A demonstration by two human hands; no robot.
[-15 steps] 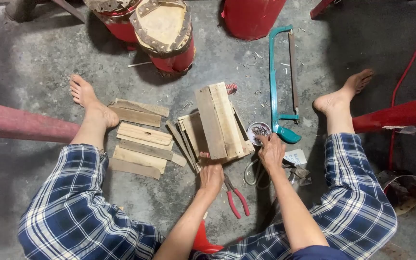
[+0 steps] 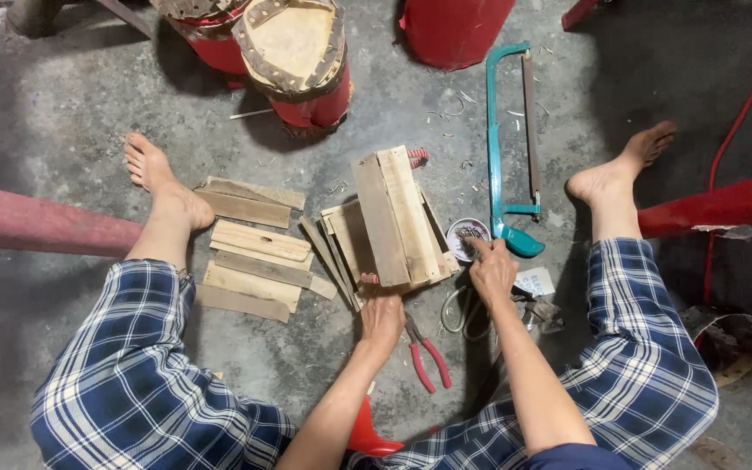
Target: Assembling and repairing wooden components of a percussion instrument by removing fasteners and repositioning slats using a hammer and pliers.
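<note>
Concrete floor [image 2: 63, 130]; person seated, legs spread, bare feet. Loose slat pile [image 2: 250, 261] left. Slatted wooden frame [image 2: 393, 222] at centre, tilted, resting on the floor. Teal hacksaw [image 2: 511, 148] far right, blade near the right foot: risk of a cut if the leg shifts. Red-handled pliers [image 2: 428, 352] near.

Left hand [image 2: 382, 318] grasps the frame's near edge; one-point hold, so the frame may tip or slide. Right hand [image 2: 491, 270] pinches into a small round tin [image 2: 467, 235]; contents too small to tell, could spill near bare feet.

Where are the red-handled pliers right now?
In the head view, the red-handled pliers lie on the concrete floor between the forearms, just right of the left hand.
</note>
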